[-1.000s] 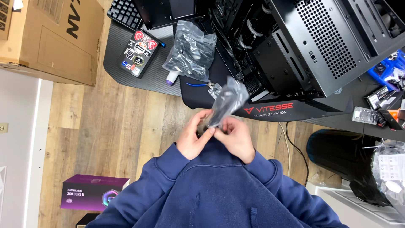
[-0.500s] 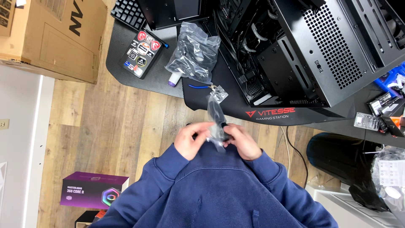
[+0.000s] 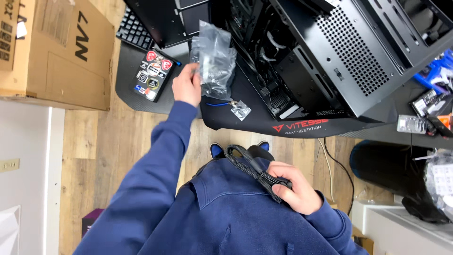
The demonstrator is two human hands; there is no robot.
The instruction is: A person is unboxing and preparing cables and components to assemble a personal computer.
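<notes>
Near the bottom of the frame, the right hand (image 3: 292, 189) is wrapped around a black braided cable (image 3: 250, 165), held close to the blue hoodie. The left hand (image 3: 187, 87) reaches to the upper middle and pinches a clear plastic bag (image 3: 214, 59) over the dark bench (image 3: 264, 120). A small empty baggie (image 3: 240, 109) lies just below it, beside the open black computer case (image 3: 330, 56).

A computer case (image 3: 330, 56) lies on the desk (image 3: 245, 118), a cardboard box (image 3: 52, 52) left of it.
</notes>
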